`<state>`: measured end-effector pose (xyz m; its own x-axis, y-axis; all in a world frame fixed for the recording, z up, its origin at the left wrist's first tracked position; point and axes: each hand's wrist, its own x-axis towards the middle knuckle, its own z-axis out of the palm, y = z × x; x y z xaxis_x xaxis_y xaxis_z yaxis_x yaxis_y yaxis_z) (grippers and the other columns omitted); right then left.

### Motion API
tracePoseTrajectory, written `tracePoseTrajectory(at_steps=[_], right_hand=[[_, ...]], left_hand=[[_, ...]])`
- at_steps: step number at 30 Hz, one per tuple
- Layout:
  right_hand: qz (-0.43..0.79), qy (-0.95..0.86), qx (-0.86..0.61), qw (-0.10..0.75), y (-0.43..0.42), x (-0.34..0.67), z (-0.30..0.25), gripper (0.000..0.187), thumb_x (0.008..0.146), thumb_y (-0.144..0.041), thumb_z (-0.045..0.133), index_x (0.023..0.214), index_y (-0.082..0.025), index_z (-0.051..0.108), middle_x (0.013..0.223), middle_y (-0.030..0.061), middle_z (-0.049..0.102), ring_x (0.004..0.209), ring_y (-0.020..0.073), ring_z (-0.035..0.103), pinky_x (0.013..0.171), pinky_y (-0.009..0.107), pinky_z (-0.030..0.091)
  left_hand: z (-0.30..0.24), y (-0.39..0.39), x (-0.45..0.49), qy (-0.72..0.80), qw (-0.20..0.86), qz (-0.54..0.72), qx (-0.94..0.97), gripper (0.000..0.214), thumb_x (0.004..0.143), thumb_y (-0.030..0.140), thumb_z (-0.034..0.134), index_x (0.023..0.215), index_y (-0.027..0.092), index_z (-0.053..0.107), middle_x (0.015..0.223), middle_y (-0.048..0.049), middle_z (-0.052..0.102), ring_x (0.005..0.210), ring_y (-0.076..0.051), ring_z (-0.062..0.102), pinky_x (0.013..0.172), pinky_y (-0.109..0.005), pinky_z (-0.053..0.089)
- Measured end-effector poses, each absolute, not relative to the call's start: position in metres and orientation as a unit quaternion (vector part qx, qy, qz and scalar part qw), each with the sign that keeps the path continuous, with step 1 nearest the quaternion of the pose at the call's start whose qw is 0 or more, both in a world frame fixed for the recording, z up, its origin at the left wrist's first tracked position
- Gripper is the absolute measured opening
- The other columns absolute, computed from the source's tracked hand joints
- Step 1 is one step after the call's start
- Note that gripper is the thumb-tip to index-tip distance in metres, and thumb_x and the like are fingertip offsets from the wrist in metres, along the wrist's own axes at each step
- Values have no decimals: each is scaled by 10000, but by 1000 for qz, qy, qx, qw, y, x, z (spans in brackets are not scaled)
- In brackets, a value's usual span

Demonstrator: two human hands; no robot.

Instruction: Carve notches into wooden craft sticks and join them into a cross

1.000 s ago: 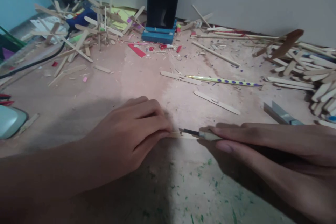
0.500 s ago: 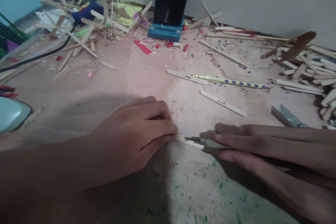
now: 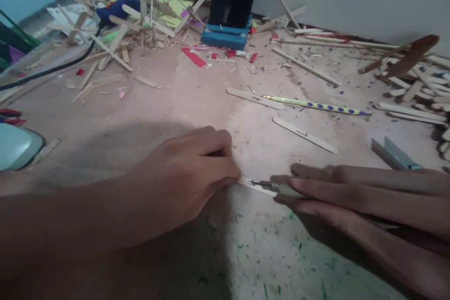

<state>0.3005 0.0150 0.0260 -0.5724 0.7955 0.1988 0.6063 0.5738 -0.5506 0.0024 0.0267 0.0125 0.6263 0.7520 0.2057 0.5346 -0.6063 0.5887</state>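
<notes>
My left hand [image 3: 197,173] is closed, its fingertips pinching one end of a wooden craft stick [image 3: 262,190] flat against the table. In my right hand [image 3: 372,206] is a slim hand tool [image 3: 265,184] with a pale handle and a thin metal tip. That tip touches the stick's upper face, just right of my left fingertips, where a small cut mark shows. Two craft sticks lie beyond my hands: one [image 3: 304,135] with a small notch at its middle, another [image 3: 253,98] beside a yellow pencil [image 3: 316,105] with purple dots.
A grey blade [image 3: 401,152] lies beside my right hand. Many loose craft sticks pile up at the right [image 3: 415,112], with a stick structure [image 3: 116,42] at the back left. A black upright object on a blue base [image 3: 223,40] stands at the back. A pale computer mouse [image 3: 19,146] sits left.
The view has shifted slightly, so the things on the table appear a little further right. Both hands keep their hold, and the tool tip stays on the stick.
</notes>
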Motion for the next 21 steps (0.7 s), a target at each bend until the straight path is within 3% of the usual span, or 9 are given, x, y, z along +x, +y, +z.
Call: tracePoseTrajectory(at_steps=[4, 7, 12, 18, 21], right_hand=[[194, -877, -394, 197, 11, 301, 26, 252, 1068, -411, 525, 1189, -476, 737, 1183, -130, 797, 973, 192, 795, 707, 262, 673], [201, -873, -393, 206, 11, 297, 22, 248, 1041, -343, 562, 1191, -459, 723, 1179, -123, 798, 965, 199, 798, 712, 278, 684], [211, -847, -421, 249, 14, 291, 19, 196, 965, -323, 692, 1098, -447, 765, 1133, -150, 805, 914, 183, 803, 887, 259, 679], [253, -827, -447, 226, 21, 283, 26, 218, 959, -329, 715, 1115, -470, 770, 1061, -140, 819, 834, 170, 807, 511, 158, 617], [260, -812, -472, 223, 24, 284, 26, 205, 908, -383, 785, 1083, -489, 799, 984, -124, 827, 752, 177, 802, 419, 154, 562]], left_hand=[[12, 27, 3, 366, 242, 226, 870, 214, 1015, 73, 593, 905, 174, 746, 891, -6, 597, 816, -139, 572, 725, -272, 429], [12, 27, 3, 367, 237, 222, 872, 221, 1001, 51, 594, 902, 178, 747, 865, -1, 580, 784, -139, 555, 709, -277, 421], [14, 27, 4, 371, 243, 215, 870, 275, 1013, 60, 562, 844, 197, 730, 849, 4, 576, 778, -138, 563, 705, -275, 425], [13, 26, 3, 367, 243, 220, 870, 271, 1001, 43, 561, 852, 188, 736, 841, -2, 572, 766, -138, 558, 694, -279, 416], [13, 26, 3, 363, 243, 220, 872, 251, 994, 34, 574, 883, 180, 746, 842, 1, 565, 770, -135, 546, 694, -274, 405]])
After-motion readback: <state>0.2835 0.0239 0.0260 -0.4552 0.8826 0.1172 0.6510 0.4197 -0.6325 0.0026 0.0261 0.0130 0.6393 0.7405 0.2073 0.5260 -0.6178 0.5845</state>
